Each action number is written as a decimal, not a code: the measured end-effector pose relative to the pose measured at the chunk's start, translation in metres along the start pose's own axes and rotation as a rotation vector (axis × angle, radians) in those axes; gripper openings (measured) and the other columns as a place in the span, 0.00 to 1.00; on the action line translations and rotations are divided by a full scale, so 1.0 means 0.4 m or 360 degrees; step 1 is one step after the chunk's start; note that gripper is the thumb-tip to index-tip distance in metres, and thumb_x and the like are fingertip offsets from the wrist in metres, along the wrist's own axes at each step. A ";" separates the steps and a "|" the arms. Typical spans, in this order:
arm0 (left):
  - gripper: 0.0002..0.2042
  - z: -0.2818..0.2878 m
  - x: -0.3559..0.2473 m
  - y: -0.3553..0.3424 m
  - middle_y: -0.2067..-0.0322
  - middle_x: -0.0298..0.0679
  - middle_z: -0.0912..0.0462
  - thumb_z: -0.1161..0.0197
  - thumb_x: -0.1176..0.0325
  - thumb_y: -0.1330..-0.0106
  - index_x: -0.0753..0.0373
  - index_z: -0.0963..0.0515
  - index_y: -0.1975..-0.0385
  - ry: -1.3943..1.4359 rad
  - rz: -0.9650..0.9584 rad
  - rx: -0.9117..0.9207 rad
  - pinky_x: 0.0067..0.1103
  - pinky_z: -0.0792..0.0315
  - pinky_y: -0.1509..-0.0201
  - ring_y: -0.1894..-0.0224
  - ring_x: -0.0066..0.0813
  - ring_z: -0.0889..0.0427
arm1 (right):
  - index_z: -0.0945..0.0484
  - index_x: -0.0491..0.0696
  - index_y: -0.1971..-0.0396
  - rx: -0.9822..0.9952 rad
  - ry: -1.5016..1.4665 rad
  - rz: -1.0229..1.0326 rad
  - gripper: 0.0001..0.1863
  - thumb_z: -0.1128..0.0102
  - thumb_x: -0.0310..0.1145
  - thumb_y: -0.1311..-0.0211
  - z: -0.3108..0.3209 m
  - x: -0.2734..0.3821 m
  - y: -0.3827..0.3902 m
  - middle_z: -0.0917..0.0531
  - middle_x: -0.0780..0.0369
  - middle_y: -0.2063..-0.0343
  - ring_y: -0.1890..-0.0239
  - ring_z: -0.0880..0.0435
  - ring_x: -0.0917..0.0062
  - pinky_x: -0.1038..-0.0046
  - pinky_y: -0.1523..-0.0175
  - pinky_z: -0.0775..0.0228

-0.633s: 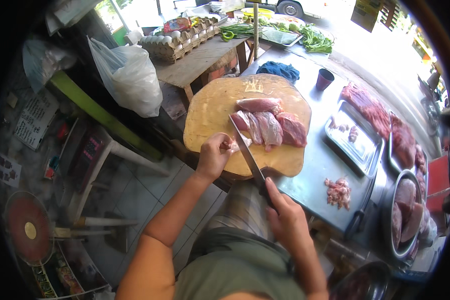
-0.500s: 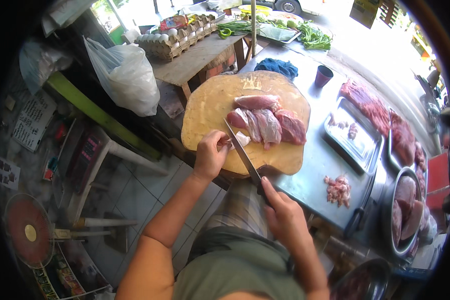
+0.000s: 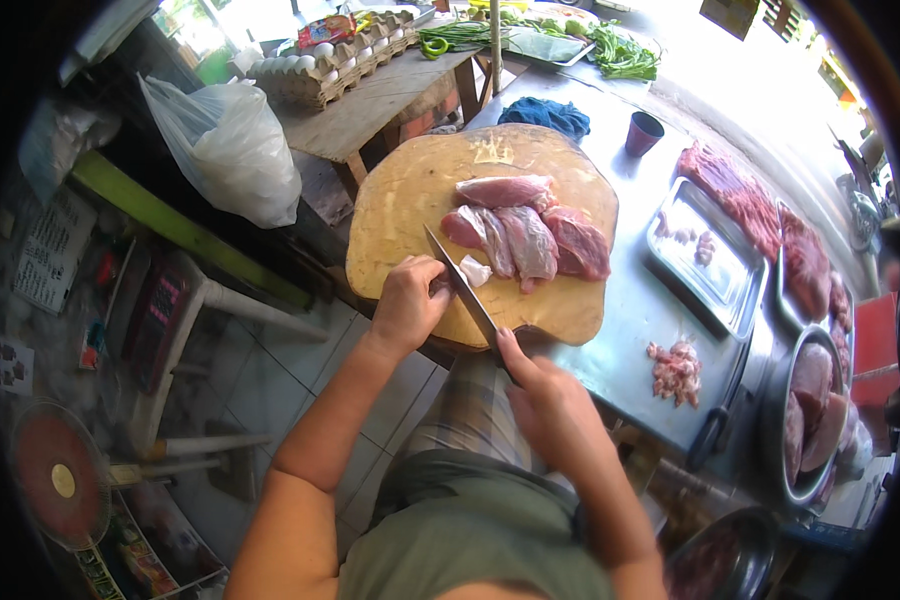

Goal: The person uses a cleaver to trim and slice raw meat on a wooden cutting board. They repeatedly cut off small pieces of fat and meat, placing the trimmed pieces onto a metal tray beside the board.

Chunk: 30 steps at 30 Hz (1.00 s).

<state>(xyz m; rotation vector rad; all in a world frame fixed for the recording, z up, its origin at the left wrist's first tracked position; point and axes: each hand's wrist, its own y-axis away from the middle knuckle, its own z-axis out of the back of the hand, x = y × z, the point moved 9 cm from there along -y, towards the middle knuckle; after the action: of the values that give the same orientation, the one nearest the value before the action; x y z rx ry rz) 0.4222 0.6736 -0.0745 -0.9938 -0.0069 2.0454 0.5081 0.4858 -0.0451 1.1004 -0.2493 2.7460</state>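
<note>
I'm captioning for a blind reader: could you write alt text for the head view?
The right hand holds a knife over a wooden board, between the left hand and pieces of raw meat. A metal table at right bears a tray and a heap of meat scraps; eggs sit in cartons at upper left.

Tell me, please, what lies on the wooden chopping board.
Raw meat and a pale scrap, with the knife over the board. Its surface beneath meat, knife and left hand is hidden.

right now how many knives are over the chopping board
1: the knife, gripped in the right hand, its blade slanting over the chopping board beside the left hand. No other shows there, though the meat could hide one.
</note>
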 end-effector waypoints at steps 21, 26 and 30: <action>0.07 -0.004 0.006 0.042 0.66 0.46 0.20 0.33 0.77 0.40 0.68 0.22 0.64 0.0009 0.0195 -0.0036 0.32 0.25 0.57 0.64 0.42 0.20 | 0.31 0.45 0.30 -0.0090 -0.0963 -0.0578 0.37 0.35 0.21 0.41 -0.009 -0.159 0.068 0.18 0.42 0.44 0.52 0.18 0.81 0.76 0.44 0.28; 0.11 -0.053 -0.032 0.034 0.64 0.49 0.21 0.33 0.73 0.41 0.65 0.24 0.60 -0.0415 0.0097 -0.0038 0.40 0.27 0.50 0.56 0.52 0.21 | 0.31 0.42 0.30 -0.0340 -0.0925 -0.0490 0.37 0.36 0.19 0.43 0.019 -0.161 0.098 0.18 0.44 0.43 0.46 0.18 0.74 0.75 0.40 0.29; 0.09 -0.061 -0.029 0.039 0.65 0.51 0.21 0.35 0.73 0.41 0.63 0.26 0.63 -0.0272 0.0227 0.0069 0.43 0.26 0.51 0.56 0.55 0.20 | 0.31 0.40 0.31 -0.0419 -0.0781 -0.0164 0.37 0.35 0.17 0.45 0.051 -0.114 0.100 0.19 0.44 0.41 0.37 0.18 0.61 0.70 0.35 0.29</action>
<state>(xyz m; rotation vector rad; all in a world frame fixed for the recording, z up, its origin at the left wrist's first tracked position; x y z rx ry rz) 0.4314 0.6475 -0.0889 -0.8105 0.0186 2.2467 0.5453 0.4383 -0.0658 1.6328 -0.5781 2.2323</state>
